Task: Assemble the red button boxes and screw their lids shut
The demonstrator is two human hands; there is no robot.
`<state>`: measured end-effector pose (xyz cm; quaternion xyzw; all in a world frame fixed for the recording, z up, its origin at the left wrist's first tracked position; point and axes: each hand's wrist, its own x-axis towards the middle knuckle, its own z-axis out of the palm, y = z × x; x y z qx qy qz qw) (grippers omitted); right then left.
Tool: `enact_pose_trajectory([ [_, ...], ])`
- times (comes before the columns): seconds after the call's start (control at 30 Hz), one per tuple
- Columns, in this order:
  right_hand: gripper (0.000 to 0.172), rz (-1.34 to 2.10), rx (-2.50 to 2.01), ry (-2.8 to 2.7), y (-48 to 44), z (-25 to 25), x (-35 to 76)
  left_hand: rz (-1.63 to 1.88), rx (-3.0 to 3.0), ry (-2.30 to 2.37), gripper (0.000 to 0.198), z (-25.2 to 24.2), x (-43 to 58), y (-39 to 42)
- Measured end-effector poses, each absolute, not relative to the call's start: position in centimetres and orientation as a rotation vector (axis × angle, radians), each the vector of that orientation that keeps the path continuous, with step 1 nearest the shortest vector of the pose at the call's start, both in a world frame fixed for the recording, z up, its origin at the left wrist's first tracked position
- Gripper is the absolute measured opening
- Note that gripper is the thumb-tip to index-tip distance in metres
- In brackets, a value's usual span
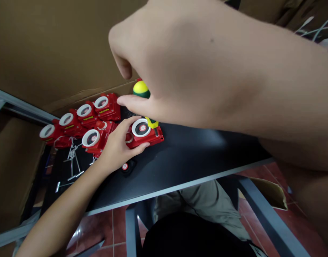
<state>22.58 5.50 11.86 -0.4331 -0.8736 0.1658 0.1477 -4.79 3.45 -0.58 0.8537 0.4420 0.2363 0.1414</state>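
My left hand (121,142) is closed around a red box-shaped device (153,139) with a white ring and a dark round face, its thumb along the near edge. Close to the camera, my right hand (164,67) curves about a screwdriver (141,88) with a green and yellow handle. The thumb crosses in front of the handle, and the other fingers are mostly hidden. Below the hand, the yellow lower end and metal shaft reach down to the right end of the device. Another red device (99,139) lies just left of my left hand.
Several red devices (85,114) stand in a row along the cardboard wall (59,46). Metal T-shaped pieces (72,164) with white string lie at the left of the black table (180,157). A small black piece (129,167) with a red-and-white mark sits near my left wrist.
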Motion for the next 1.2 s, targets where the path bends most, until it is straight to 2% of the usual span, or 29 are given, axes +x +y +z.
enact_pose_trajectory([
  [0.07, 0.032, -0.094, -1.105, -2.488, 4.3, 12.7, 22.1, 0.680, 2.461, 1.279, 0.074, -0.6, -4.8, 3.5],
  [0.17, 0.024, -0.274, -1.082, -2.547, 3.3, 13.3, 22.3, 0.691, 2.470, 1.276, 0.077, -0.6, -4.9, 3.5],
  [0.37, 0.018, -0.221, -1.051, -2.544, 3.9, 13.3, 22.4, 0.674, 2.471, 1.270, 0.073, -0.4, -4.7, 3.4],
  [0.47, 0.020, -0.204, -1.012, -2.542, 4.1, 13.2, 22.2, 0.646, 2.465, 1.257, 0.071, -0.1, -4.5, 3.3],
  [0.73, 0.022, 0.094, -1.189, -2.325, 4.0, 11.7, 24.4, 0.598, 2.433, 1.249, 0.066, 0.3, -4.5, 3.5],
  [1.03, 0.006, 0.029, -1.566, -2.018, 7.2, 9.6, 28.4, 0.569, 2.381, 1.208, 0.068, 0.4, -4.4, 3.5],
  [1.2, 0.011, -0.080, -1.281, -2.186, 5.4, 5.7, 28.4, 0.656, 2.416, 1.158, 0.065, -0.6, -4.2, 3.6],
])
